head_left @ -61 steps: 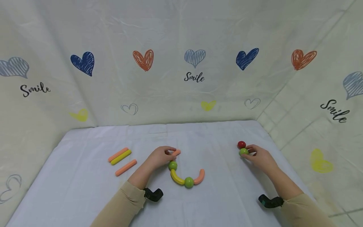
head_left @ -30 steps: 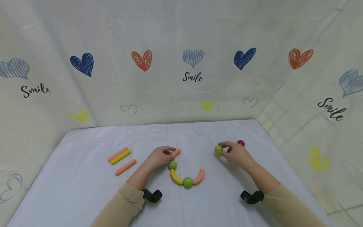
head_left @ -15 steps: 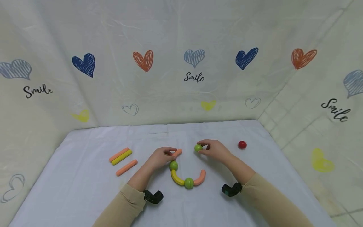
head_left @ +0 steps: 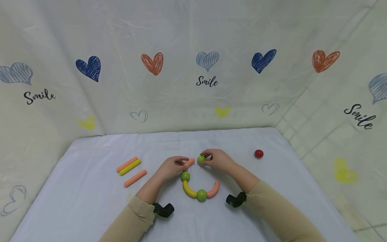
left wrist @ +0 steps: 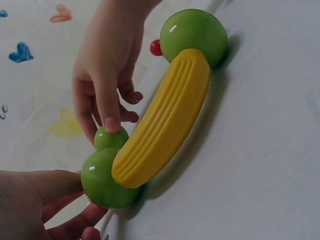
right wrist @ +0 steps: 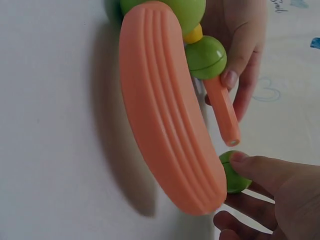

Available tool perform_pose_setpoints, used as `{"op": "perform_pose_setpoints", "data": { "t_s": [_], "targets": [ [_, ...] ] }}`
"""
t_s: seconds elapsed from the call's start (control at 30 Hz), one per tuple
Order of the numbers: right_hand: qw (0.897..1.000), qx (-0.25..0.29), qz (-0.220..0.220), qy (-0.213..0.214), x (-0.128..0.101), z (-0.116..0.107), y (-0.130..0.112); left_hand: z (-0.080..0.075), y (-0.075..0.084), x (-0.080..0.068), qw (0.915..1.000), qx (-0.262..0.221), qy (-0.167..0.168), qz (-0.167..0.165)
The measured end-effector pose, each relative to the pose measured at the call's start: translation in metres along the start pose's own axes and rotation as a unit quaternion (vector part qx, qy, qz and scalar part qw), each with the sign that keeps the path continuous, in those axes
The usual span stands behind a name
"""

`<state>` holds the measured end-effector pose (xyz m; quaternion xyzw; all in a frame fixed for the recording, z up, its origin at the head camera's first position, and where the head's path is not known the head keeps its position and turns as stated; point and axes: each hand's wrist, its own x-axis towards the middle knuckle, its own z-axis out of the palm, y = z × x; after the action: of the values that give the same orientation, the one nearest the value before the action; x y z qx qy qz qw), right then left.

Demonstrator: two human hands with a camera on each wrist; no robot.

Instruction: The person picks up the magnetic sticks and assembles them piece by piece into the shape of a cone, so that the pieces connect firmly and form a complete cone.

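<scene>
Two things we are pinching: an orange rod [head_left: 190, 162] with our left hand [head_left: 170, 169] and, at its three o'clock, a green ball [head_left: 201, 160] with our right hand [head_left: 220, 160].

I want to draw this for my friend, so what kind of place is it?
Maybe a little play or filming corner, but I can't be sure. There's a white-covered table, a pale, heart-printed backdrop, and a curved yellow toy piece between two green balls.

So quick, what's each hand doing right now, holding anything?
Left hand: holding an orange stick between thumb and fingers.
Right hand: pinching a green ball.
</scene>
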<state>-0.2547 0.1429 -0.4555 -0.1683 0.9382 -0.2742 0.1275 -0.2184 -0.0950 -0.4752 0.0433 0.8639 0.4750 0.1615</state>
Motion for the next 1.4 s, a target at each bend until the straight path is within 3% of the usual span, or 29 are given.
{"op": "perform_pose_setpoints", "data": {
  "t_s": [0.43,0.63,0.93,1.4],
  "targets": [
    [1.000,0.001,-0.007,0.004,0.001,0.005,-0.008,0.002,0.002,-0.003,0.9999,-0.005,0.013,0.005],
    [1.000,0.000,-0.017,0.021,0.000,-0.001,-0.007,0.002,0.002,-0.003,0.9998,-0.003,0.015,0.009],
    [1.000,-0.005,-0.012,0.014,-0.004,-0.008,-0.010,0.002,0.002,-0.004,0.9999,-0.003,0.014,0.010],
    [0.999,-0.011,-0.037,-0.002,-0.040,-0.014,0.001,0.001,-0.001,-0.001,0.9999,-0.003,0.014,0.004]
  ]
}}
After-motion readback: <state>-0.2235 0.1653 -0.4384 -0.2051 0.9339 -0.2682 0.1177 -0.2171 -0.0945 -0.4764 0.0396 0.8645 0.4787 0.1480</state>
